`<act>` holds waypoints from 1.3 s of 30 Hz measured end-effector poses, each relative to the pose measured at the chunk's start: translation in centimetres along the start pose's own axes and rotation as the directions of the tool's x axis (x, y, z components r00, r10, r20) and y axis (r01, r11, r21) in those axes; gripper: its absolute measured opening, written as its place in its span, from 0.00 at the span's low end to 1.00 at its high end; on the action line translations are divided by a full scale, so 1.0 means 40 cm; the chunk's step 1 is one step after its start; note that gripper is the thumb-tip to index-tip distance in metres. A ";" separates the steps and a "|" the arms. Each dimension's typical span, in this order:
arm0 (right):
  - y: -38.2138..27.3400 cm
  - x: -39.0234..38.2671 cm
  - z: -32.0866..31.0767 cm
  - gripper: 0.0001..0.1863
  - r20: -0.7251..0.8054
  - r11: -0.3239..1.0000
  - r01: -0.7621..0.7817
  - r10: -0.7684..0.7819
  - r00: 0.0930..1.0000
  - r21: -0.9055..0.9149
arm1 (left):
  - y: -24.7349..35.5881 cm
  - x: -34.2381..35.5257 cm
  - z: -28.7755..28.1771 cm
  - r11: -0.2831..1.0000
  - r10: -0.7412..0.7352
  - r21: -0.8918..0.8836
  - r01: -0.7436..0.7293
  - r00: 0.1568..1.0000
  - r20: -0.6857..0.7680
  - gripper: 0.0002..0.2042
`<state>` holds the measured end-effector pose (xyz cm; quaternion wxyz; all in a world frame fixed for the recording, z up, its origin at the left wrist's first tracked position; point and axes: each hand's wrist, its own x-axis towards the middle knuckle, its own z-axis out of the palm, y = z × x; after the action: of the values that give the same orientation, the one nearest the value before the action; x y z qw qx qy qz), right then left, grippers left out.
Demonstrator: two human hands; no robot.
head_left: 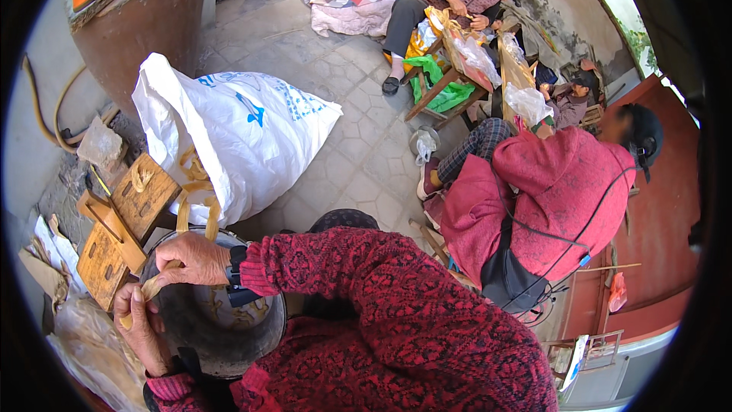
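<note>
A flat straw-coloured strip [151,287] is stretched between my hands. My left hand [139,324] pinches its lower end between thumb and fingers. My right hand [195,259], with a dark band at the wrist, grips the upper end. Beneath them stands a round metal pot [277,320] with a thick black ring [187,328] in it and pale scraps at the bottom. More strip [211,210] hangs between the right hand and the white woven sack [255,118], which lies with its mouth towards me. Next to my hands is a wooden board [145,198] with an upright wooden piece [114,225].
A big brown clay vat [145,38] stands at the far left near a stone block [103,145]. Crumpled plastic [95,347] lies beside my left hand. A person in a pink top [557,183] sits close on my right; others sit beyond around a low wooden stand [450,88].
</note>
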<state>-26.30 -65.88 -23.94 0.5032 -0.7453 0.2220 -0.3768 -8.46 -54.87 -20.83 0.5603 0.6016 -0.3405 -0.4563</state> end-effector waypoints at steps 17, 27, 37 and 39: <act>-0.033 -0.007 0.027 0.13 0.195 0.992 -0.076 0.094 0.976 -0.100 | -0.016 0.003 0.001 0.999 -0.043 -0.031 0.043 0.999 -0.015 0.05; -0.042 -0.010 0.013 0.12 0.214 0.995 -0.070 0.083 0.973 -0.067 | -0.009 0.000 0.018 1.000 -0.009 0.002 0.008 0.998 0.059 0.05; -0.044 -0.006 0.007 0.14 0.199 0.996 -0.057 0.069 0.978 -0.066 | -0.001 -0.004 0.020 0.999 0.039 0.013 -0.040 0.997 0.068 0.05; -0.045 -0.005 0.009 0.15 0.209 0.996 -0.055 0.069 0.975 -0.071 | -0.004 -0.001 0.009 1.000 0.018 -0.027 -0.016 0.998 0.062 0.05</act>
<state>-26.22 -64.82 -22.43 0.5109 -0.7898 0.2026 -0.2722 -8.84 -54.96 -20.96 0.5612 0.5767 -0.3569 -0.4743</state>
